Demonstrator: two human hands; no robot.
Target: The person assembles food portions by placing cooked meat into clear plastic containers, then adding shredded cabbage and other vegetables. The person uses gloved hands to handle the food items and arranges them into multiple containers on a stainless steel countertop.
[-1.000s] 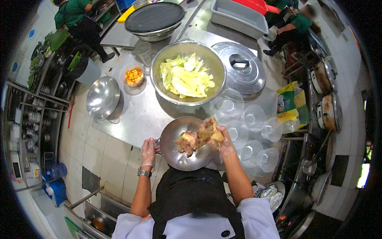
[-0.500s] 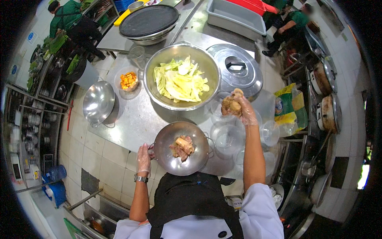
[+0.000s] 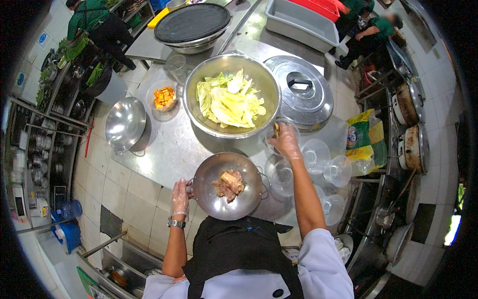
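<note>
My left hand (image 3: 180,200), in a clear plastic glove, grips the side handle of a metal wok (image 3: 206,199) at the table's near edge. Chunks of meat with a pale bone (image 3: 230,183) lie in the wok's bottom. My right hand (image 3: 287,141), gloved too, is lowered into a clear plastic bowl (image 3: 269,144) beside the large steel bowl. Its fingers are closed on a piece of meat (image 3: 277,130), of which only a brown edge shows; the hand covers the rest. The large steel bowl (image 3: 187,113) holds pale green cabbage leaves.
More clear plastic bowls (image 3: 336,170) crowd the table's right side. A lidded pot (image 3: 318,104) stands behind them, near a yellow-green bag (image 3: 366,137). Orange cubes (image 3: 164,97) fill a small bowl; left of it sits another wok (image 3: 125,124). Co-workers in green are farther back.
My right hand has moved down and left with the meat, from above the clear bowls into one of them. My left hand stays at the wok. The view has shifted slightly.
</note>
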